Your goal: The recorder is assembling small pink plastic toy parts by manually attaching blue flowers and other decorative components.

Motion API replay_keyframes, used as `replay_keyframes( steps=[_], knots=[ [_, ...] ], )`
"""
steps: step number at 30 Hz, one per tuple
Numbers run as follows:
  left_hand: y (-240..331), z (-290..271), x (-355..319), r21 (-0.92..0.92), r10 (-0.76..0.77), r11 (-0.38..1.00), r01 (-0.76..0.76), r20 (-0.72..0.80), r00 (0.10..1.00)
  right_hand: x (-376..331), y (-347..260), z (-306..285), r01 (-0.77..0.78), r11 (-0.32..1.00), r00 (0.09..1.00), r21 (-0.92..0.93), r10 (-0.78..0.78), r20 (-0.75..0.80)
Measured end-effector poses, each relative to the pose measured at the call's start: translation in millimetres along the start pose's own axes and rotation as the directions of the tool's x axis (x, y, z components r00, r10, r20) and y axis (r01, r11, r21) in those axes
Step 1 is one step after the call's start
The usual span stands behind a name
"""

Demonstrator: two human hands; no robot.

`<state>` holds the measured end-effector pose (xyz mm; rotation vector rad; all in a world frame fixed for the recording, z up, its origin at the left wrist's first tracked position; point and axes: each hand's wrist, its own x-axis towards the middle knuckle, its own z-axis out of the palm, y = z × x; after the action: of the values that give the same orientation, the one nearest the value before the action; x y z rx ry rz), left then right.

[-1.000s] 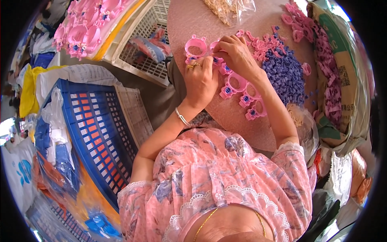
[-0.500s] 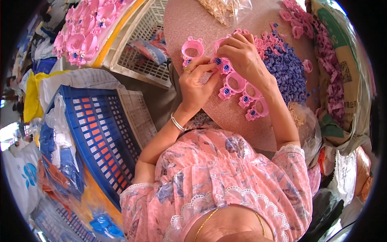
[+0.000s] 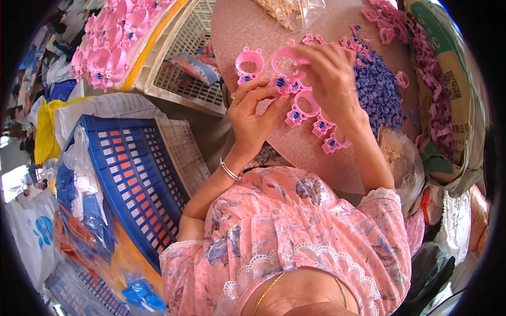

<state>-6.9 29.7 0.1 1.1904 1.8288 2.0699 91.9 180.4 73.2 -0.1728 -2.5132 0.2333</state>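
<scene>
Viewing from the head camera, locate the left hand point(image 3: 252, 113) at the near-left part of the round table point(image 3: 316, 163). Its thumb and index finger pinch the lower edge of a pink ring piece point(image 3: 275, 63) fitted with blue parts at its base. The ring piece is positioned between the two hands, its opening facing up; whether it rests on the table or is raised cannot be told. The right hand point(image 3: 337, 79) is at the ring's right side, fingers bent and blurred by motion; its grip cannot be told.

A second pink ring point(image 3: 239, 64) lies just left of the ring piece. Three further pink rings point(image 3: 295, 117) form a slanting row below the right hand. A blue parts pile point(image 3: 377, 95) lies right of the right hand, with small pink parts point(image 3: 358, 52) at its upper left edge.
</scene>
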Motion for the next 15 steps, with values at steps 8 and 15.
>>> replay_keyframes(
  steps=[8,15],
  knots=[
    [-1,-1,-8,0.053,0.092,0.994,-0.092,0.019,0.996,-9,-18,14,-0.581,0.675,0.795,0.455,0.591,0.136],
    [7,-2,-25,0.144,0.046,0.988,-0.051,0.038,0.998,-33,-30,48,-0.38,0.868,0.895,0.318,0.432,-0.109]
  ],
)
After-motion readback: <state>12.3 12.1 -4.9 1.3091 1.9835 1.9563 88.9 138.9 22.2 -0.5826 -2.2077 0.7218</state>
